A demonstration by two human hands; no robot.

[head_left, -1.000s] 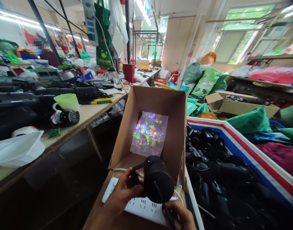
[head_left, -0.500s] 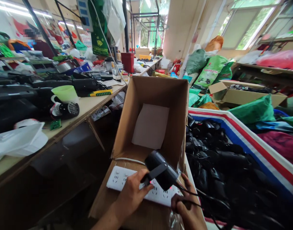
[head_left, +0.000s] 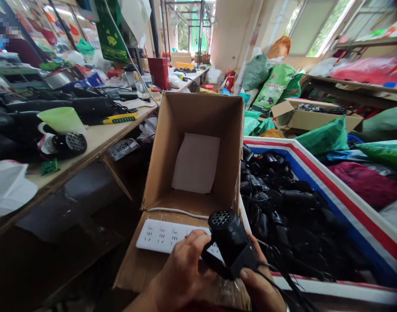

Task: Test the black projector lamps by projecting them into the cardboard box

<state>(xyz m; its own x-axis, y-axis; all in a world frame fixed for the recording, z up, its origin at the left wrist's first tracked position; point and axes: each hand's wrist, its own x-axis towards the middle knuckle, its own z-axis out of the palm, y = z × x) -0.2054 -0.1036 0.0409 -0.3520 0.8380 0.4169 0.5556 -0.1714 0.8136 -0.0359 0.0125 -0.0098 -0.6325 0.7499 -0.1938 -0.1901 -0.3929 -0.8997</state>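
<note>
A black LED lamp (head_left: pixel 232 242) with a round face of several small lenses is tilted up in front of me, a flat black bracket on its side. My left hand (head_left: pixel 182 268) is closed at the bracket, thumb and fingers on either side. My right hand (head_left: pixel 263 286) grips the lamp's rear and lower body; some of its fingers are hidden behind it. Black cables trail from the lamp to the right. Behind my left hand lies a white power strip (head_left: pixel 157 236), partly covered by hand and lamp, on a flap of the cardboard box (head_left: pixel 154 173).
A large bin (head_left: pixel 322 167) of black lamps and cables stands to the right. On the left workbench (head_left: pixel 97 134) are a pale green cup (head_left: pixel 63 120), an LED head (head_left: pixel 75 143) and a yellow-green cutter (head_left: pixel 120 118). Green sacks (head_left: pixel 270 89) stand behind.
The lamp has turned so its lens face points up toward me, and both hands have shifted their hold on it. My view has swung slightly right and down.
</note>
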